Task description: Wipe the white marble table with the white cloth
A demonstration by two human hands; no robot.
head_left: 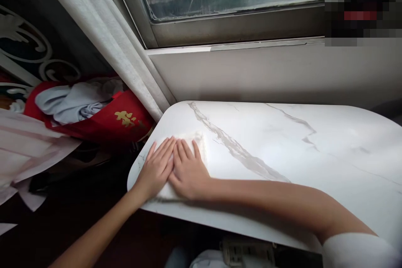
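A white cloth (198, 141) lies flat near the left end of a white marble-patterned table (314, 146). My left hand (156, 171) rests palm down on the cloth's left part, fingers stretched out. Beside it, my right hand (188, 171) presses flat on the cloth with its fingers extended. The two hands touch along their inner edges, and they cover much of the cloth. Neither hand grips anything.
Left of the table stands a red bag (125, 119) with light-coloured fabric in it. A pale curtain (109, 33) hangs behind the table's left corner. The window frame (235, 29) and wall (235, 75) border the far edge.
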